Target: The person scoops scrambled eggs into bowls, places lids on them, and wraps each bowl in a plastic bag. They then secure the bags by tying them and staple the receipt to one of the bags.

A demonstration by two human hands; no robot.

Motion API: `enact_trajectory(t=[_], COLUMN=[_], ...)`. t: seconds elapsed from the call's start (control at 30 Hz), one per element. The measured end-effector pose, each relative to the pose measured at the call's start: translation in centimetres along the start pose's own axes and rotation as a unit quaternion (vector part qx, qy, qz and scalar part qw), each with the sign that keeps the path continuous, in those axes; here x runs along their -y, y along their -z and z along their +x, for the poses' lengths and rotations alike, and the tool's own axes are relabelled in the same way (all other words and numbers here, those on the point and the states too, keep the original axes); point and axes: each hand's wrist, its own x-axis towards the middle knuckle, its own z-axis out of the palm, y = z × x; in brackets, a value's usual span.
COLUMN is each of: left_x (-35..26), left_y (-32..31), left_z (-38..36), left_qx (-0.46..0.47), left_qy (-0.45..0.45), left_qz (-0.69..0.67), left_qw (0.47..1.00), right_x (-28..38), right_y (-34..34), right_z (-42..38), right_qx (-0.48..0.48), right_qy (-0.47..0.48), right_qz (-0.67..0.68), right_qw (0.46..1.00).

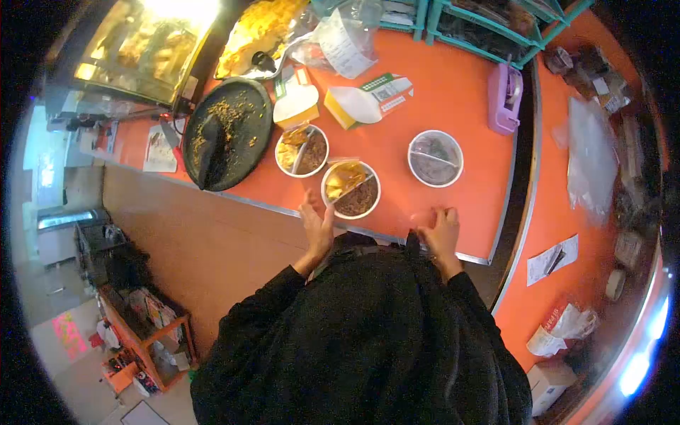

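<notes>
My left hand (318,227) is open at the table's front edge, its fingers apart beside the lower left rim of a round divided bowl (378,194). Yellow pieces and dark brown food lie in its two sides. Another divided bowl (326,151) with similar food stands behind it, to the left. My right hand (440,234) has its fingers curled together near the front edge; a faint clear thing shows at the fingertips, too blurred to name. Beyond that hand stands a third round bowl (462,164), greyish inside with a line across the middle.
A black round pan (249,159) with crumbs and a dark tool is left. Two open cartons (297,105) (347,106) lie behind the bowls. A purple tape dispenser (503,106) stands right; teal racks (482,44) are at the back. A side counter (549,234) holds bags and paper.
</notes>
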Motion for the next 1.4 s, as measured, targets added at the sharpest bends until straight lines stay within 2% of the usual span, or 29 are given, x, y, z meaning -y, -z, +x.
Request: enact_trajectory(t=[0.03,0.07,0.1,0.13,0.17,0.2,0.27,0.33,0.4,0.47,0.6,0.73,0.8,0.87,0.9,0.97,1.0,1.07,1.1,1.2,1.3,1.4], left_x=[1.1,-0.7,-0.6,-0.4,-0.3,0.6,0.6,0.7,0.4,-0.1,-1.3,0.6,-1.1,-0.9,-0.9,-1.6,-1.8,-0.8,0.0,2.1,0.1,-0.1], left_y=[0.5,0.6,0.6,0.6,0.7,0.2,0.1,-0.1,-0.4,-0.7,-0.7,-2.3,-1.5,-1.8,-2.0,-1.9,-1.7,-2.4,-3.1,-5.4,-6.0,-6.4], left_z=[0.4,0.7,0.9,1.2,1.4,1.2,1.5,1.5,1.8,2.3,3.2,4.2,4.7,4.7,4.7,4.9,5.0,5.2,5.1,6.1,6.6,7.0], left_qx=[0.041,0.061,0.065,0.071,0.078,0.050,0.063,0.067,0.086,0.100,0.066,0.034,0.040,0.028,0.022,0.043,0.054,0.020,0.003,-0.038,-0.081,-0.064], left_qy=[0.065,0.113,0.121,0.130,0.139,0.098,0.127,0.135,0.155,0.169,0.252,0.117,0.081,0.066,0.058,0.078,0.089,0.061,0.049,0.086,0.054,0.121], left_qz=[-0.057,-0.204,-0.190,-0.176,-0.161,-0.124,-0.159,-0.199,-0.214,-0.235,-0.344,-0.146,-0.029,0.002,0.017,0.026,0.032,-0.029,-0.060,-0.059,0.017,-0.028], left_qw=[0.995,0.971,0.972,0.973,0.974,0.986,0.977,0.968,0.961,0.952,0.902,0.982,0.996,0.997,0.998,0.996,0.994,0.998,0.997,0.994,0.995,0.990], right_x=[0.2,-0.1,0.2,2.2,4.1,6.1,11.4,12.9,14.4,14.5,13.6,13.2,13.5,13.5,13.7,14.5,14.4,14.5,14.6,14.9,14.9,14.3], right_y=[1.1,2.2,3.4,5.4,6.9,8.0,8.4,3.8,1.6,0.4,-0.7,-1.7,-1.6,-2.4,-2.8,-3.7,-3.9,-4.2,-4.2,-3.8,-3.8,-3.8], right_z=[1.1,2.5,3.8,4.8,6.3,8.1,11.2,14.4,14.0,10.9,5.3,3.9,4.2,5.8,6.9,8.7,8.7,8.9,8.8,9.0,9.8,10.9], right_qx=[0.080,0.159,0.238,0.197,0.144,0.089,-0.099,-0.179,-0.047,-0.038,-0.012,0.032,0.061,0.077,0.026,-0.076,-0.076,-0.075,-0.064,-0.042,-0.016,0.041], right_qy=[-0.012,-0.025,-0.040,-0.048,-0.022,0.004,0.050,0.237,0.372,0.395,0.395,0.396,0.362,0.299,0.294,0.280,0.272,0.257,0.251,0.241,0.248,0.236], right_qz=[0.054,0.106,0.156,0.269,0.305,0.339,0.328,0.203,0.190,0.037,-0.038,-0.066,-0.013,0.082,0.042,-0.037,-0.043,-0.054,-0.064,-0.091,-0.091,-0.051], right_qw=[0.995,0.981,0.958,0.941,0.941,0.937,0.938,0.933,0.907,0.917,0.918,0.915,0.930,0.948,0.955,0.956,0.958,0.962,0.964,0.965,0.964,0.970])
